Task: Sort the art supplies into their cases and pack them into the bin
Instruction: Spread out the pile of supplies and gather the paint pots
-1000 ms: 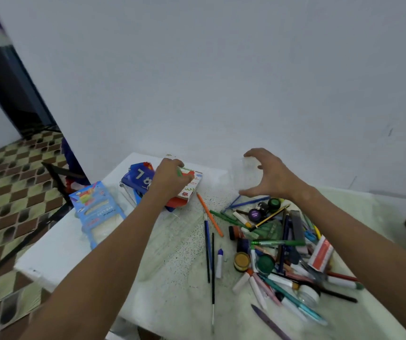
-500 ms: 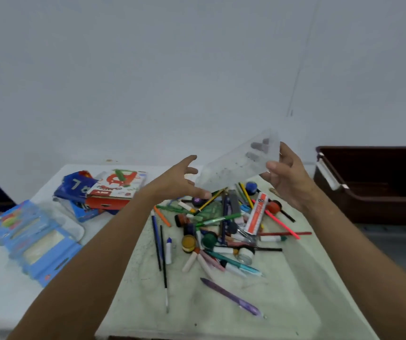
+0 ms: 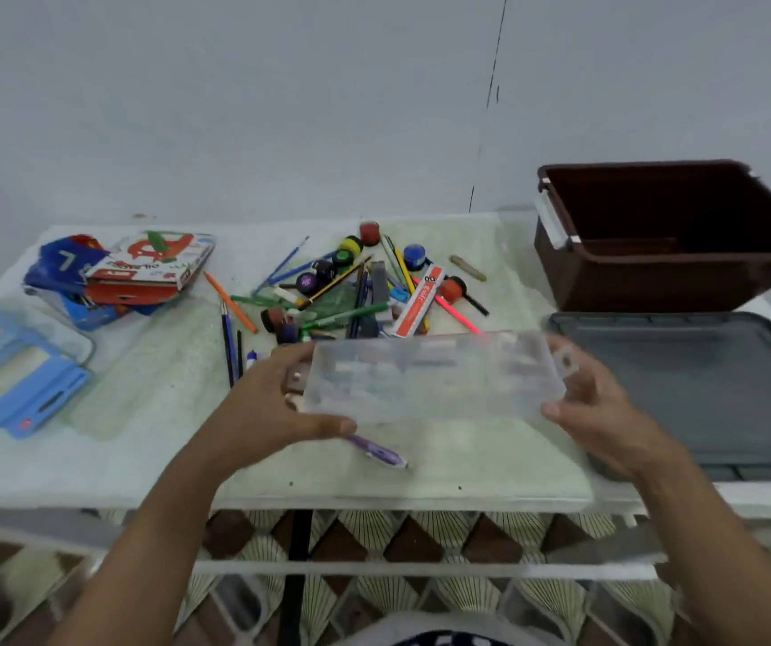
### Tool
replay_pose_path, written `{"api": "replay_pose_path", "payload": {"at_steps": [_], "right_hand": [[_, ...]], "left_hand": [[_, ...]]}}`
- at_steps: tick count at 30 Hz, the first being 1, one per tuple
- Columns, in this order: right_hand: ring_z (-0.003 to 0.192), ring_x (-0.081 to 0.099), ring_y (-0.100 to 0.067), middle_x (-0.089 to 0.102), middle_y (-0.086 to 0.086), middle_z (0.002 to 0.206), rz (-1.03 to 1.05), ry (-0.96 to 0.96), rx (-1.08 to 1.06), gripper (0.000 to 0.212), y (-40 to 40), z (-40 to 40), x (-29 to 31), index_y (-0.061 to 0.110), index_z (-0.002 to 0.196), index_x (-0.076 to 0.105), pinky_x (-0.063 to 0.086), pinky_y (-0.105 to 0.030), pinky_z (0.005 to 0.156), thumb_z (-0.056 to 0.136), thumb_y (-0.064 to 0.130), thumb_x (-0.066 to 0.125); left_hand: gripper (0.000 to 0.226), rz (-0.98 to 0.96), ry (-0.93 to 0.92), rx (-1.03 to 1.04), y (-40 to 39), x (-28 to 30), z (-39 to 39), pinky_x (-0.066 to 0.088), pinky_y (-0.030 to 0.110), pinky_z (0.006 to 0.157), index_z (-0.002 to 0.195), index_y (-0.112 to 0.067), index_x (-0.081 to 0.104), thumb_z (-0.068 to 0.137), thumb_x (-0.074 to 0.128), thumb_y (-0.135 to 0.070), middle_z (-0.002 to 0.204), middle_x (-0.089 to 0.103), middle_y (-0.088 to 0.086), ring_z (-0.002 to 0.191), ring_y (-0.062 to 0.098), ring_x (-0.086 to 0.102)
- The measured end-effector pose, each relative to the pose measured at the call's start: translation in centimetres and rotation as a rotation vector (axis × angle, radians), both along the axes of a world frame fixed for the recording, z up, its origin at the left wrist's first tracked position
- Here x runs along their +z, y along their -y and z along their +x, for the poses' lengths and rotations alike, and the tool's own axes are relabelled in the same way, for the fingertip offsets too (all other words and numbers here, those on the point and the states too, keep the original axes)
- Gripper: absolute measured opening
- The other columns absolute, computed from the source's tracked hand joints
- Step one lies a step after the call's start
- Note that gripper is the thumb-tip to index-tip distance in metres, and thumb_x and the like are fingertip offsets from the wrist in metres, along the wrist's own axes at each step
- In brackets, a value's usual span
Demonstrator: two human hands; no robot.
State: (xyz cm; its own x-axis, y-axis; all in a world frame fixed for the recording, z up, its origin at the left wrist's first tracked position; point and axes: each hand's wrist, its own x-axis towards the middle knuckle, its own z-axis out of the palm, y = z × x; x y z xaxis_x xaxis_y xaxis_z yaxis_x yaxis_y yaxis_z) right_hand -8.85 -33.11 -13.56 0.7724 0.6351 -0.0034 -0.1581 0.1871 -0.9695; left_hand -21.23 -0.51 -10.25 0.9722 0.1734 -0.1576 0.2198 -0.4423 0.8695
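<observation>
Both my hands hold a clear case (image 3: 430, 380) level above the near part of the table (image 3: 141, 459): my left hand (image 3: 276, 407) grips its left end, thumb curled along the near edge and fingers behind, and my right hand (image 3: 598, 412) clasps the right end the same way. Through the plastic I see only blurred shapes (I cannot tell what they are). Beyond the case lies the heap of supplies (image 3: 365, 282): pens, brushes, small paint pots and a red-and-white box (image 3: 418, 303). A purple pen (image 3: 376, 452) lies on the table just under the case. Left of the heap sit a red carton (image 3: 150, 268) on a blue pack, and a blue case (image 3: 10, 366) nearer the edge. At far right stands the brown bin (image 3: 672, 235), with a grey lid (image 3: 700, 389) flat in front of it.
</observation>
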Motion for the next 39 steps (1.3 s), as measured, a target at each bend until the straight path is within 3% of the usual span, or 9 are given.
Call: {"api": "replay_pose_path", "payload": {"at_steps": [3, 5, 8, 12, 20, 24, 29, 35, 39], "right_hand": [[0.113, 0.055, -0.014, 0.057, 0.013, 0.120, -0.414, 0.177, 0.133, 0.081, 2.8, -1.8, -0.2, 0.028, 0.121, 0.061, 0.049, -0.038, 0.093, 0.046, 0.037, 0.092], [0.113, 0.049, -0.002, 0.049, 0.027, 0.118, -0.649, 0.311, 0.232, 0.086, 3.5, -2.8, -0.2, 0.034, 0.123, 0.054, 0.043, -0.023, 0.091, 0.045, 0.047, 0.089], [0.113, 0.040, 0.012, 0.041, 0.038, 0.114, -0.765, 0.427, 0.356, 0.080, 3.2, -3.8, -0.2, 0.042, 0.119, 0.049, 0.033, -0.002, 0.086, 0.051, 0.043, 0.090], [0.112, 0.038, 0.008, 0.039, 0.030, 0.112, -0.875, 0.564, 0.410, 0.080, 2.5, -2.9, -1.0, 0.039, 0.122, 0.049, 0.038, -0.015, 0.092, 0.052, 0.051, 0.085], [0.105, 0.050, -0.006, 0.045, 0.010, 0.111, -0.901, 0.563, 0.255, 0.094, 0.5, 0.0, -2.1, 0.021, 0.138, 0.045, 0.047, -0.025, 0.092, 0.054, 0.038, 0.081], [0.101, 0.049, -0.009, 0.047, 0.011, 0.111, -0.884, 0.540, 0.143, 0.088, -0.2, 0.6, -1.9, 0.025, 0.138, 0.043, 0.043, -0.016, 0.080, 0.061, 0.024, 0.085], [0.100, 0.047, -0.010, 0.047, 0.010, 0.109, -0.880, 0.496, 0.081, 0.085, -0.6, 1.2, -1.9, 0.024, 0.138, 0.046, 0.039, -0.017, 0.078, 0.062, 0.020, 0.084], [0.127, 0.026, -0.016, 0.032, 0.008, 0.130, -1.041, 0.567, 0.133, 0.109, -1.1, 1.7, -0.8, 0.030, 0.147, 0.028, 0.030, -0.038, 0.110, 0.057, 0.045, 0.086], [0.129, 0.023, -0.013, 0.030, 0.010, 0.136, -0.997, 0.621, 0.063, 0.114, -2.7, 1.4, 1.2, 0.033, 0.146, 0.029, 0.028, -0.039, 0.111, 0.049, 0.067, 0.078]], "left_hand": [[0.099, 0.150, -0.132, 0.010, 0.9, -1.4, -4.6, 0.052, 0.022, 0.074, 0.129, -0.044, 0.049, 0.040, 0.087, -0.064, 0.120, 0.056, -0.022, 0.099, 0.004, 0.060], [0.093, 0.184, -0.213, 0.022, 1.7, -2.1, -6.7, 0.046, 0.017, 0.070, 0.124, -0.048, 0.047, 0.040, 0.088, -0.059, 0.116, 0.050, -0.024, 0.093, 0.003, 0.056], [0.089, 0.248, -0.294, 0.007, 2.7, -2.7, -8.3, 0.044, 0.019, 0.079, 0.125, -0.049, 0.044, 0.048, 0.089, -0.052, 0.113, 0.045, -0.029, 0.100, 0.000, 0.052], [0.096, 0.355, -0.340, -0.007, 3.0, -3.5, -7.1, 0.039, 0.020, 0.084, 0.137, -0.037, 0.039, 0.054, 0.087, -0.051, 0.117, 0.045, -0.023, 0.105, 0.001, 0.047], [0.095, 0.399, -0.242, 0.058, 2.5, -4.8, -2.6, 0.043, 0.025, 0.088, 0.139, -0.026, 0.043, 0.057, 0.088, -0.045, 0.119, 0.050, -0.010, 0.108, 0.011, 0.050], [0.100, 0.352, -0.184, 0.124, 2.0, -5.0, -1.4, 0.044, 0.029, 0.090, 0.138, -0.032, 0.040, 0.052, 0.091, -0.044, 0.123, 0.047, -0.017, 0.112, 0.012, 0.050], [0.095, 0.312, -0.141, 0.155, 1.4, -5.4, -0.4, 0.045, 0.026, 0.084, 0.129, -0.035, 0.049, 0.045, 0.093, -0.044, 0.120, 0.055, -0.014, 0.108, 0.011, 0.053], [0.111, 0.345, -0.186, 0.117, 1.2, -4.9, 0.1, 0.048, 0.035, 0.094, 0.140, -0.032, 0.041, 0.043, 0.089, -0.057, 0.126, 0.047, -0.013, 0.111, 0.013, 0.049], [0.096, 0.362, -0.150, 0.192, -0.3, -3.3, -0.2, 0.042, 0.030, 0.081, 0.138, -0.033, 0.043, 0.054, 0.074, -0.068, 0.114, 0.049, -0.005, 0.100, 0.014, 0.050]]}}
